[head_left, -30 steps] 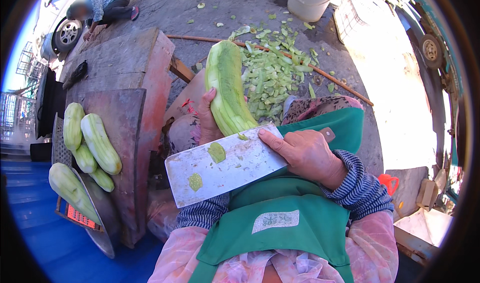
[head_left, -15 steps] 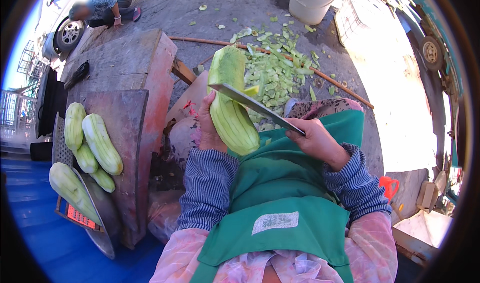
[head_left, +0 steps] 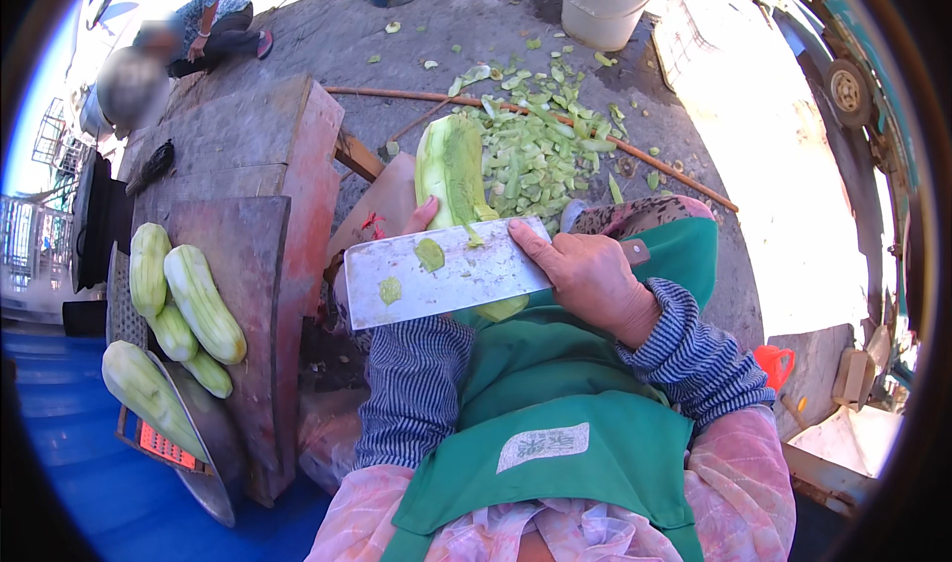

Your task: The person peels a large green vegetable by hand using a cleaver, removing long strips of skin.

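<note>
A long, pale green squash, partly peeled, stands over my lap with its far end tilted up. My left hand grips it from the left side; the thumb shows, while the blade hides most of the fingers. In my right hand is a cleaver with a broad metal blade, its flat side facing up across the squash's near part. Two bits of green peel stick to the blade. A strip of peel hangs from the squash at the blade's far edge.
Several peeled squashes lie on the left by a wooden bench, near a metal grater and an orange grater. Peelings and a thin pole lie on the ground ahead. A white bucket stands beyond; a person crouches far left.
The cleaver has turned from nearly edge-on to flat side up and come toward me and left, covering the squash's near part. The crouching person's hand has lifted from the ground.
</note>
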The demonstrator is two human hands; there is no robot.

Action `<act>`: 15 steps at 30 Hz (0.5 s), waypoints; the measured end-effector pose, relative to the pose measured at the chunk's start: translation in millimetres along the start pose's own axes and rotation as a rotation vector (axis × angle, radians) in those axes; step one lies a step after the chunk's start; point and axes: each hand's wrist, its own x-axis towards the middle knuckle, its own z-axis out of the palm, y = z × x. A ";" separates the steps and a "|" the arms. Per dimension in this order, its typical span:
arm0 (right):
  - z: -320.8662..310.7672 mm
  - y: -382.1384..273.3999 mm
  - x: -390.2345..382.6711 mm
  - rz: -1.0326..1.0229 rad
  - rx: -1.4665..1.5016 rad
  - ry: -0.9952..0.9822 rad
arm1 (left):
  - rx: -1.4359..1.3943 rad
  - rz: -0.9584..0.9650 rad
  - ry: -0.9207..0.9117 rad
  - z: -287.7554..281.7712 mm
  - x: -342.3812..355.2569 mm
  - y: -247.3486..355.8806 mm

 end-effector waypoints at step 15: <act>22.8 50.0 -13.6 0.799 0.669 -0.307 | 0.166 0.158 0.206 3.5 6.9 -13.1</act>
